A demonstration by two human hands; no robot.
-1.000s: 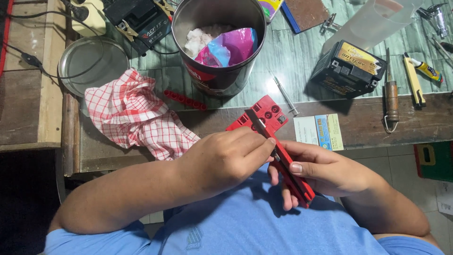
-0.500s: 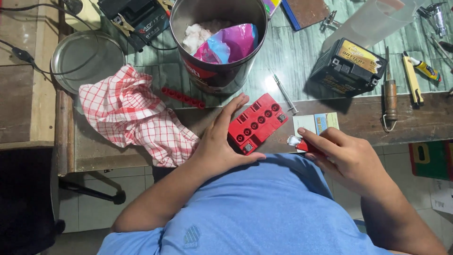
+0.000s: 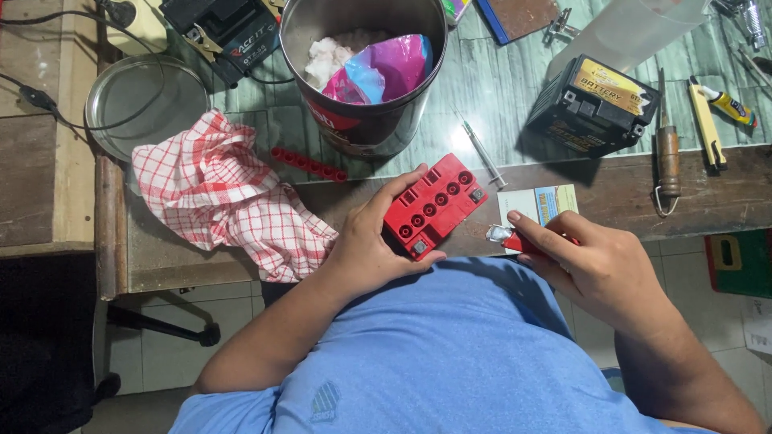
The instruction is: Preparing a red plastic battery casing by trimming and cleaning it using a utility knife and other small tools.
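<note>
The small red battery (image 3: 434, 206) is being held over the near edge of the tabletop (image 3: 635, 201), with only the left hand (image 3: 371, 251) wrapped around its near-left end, thumb underneath and fingers over the top. So it sits just to the right of that hand's palm, with the far end sticking out toward the metal bucket (image 3: 363, 76). The row of round holes on top is open (the strip of red plugs (image 3: 310, 163) is lying on the tabletop near the checked cloth (image 3: 229, 205)), and I'd guess that's the main risk: tilt it much more and whatever is inside could dribble out onto the shirt or lap below.

The right hand (image 3: 583, 261) is closed around a red-handled tool (image 3: 515, 239) with a shiny metal tip, held just to the right of the battery and not touching it. If that tip pokes across the metal posts, or slips off, it could short something or jab the left fingers. A one-handed hold with nothing under it also means a slip sends it to the floor.
</note>
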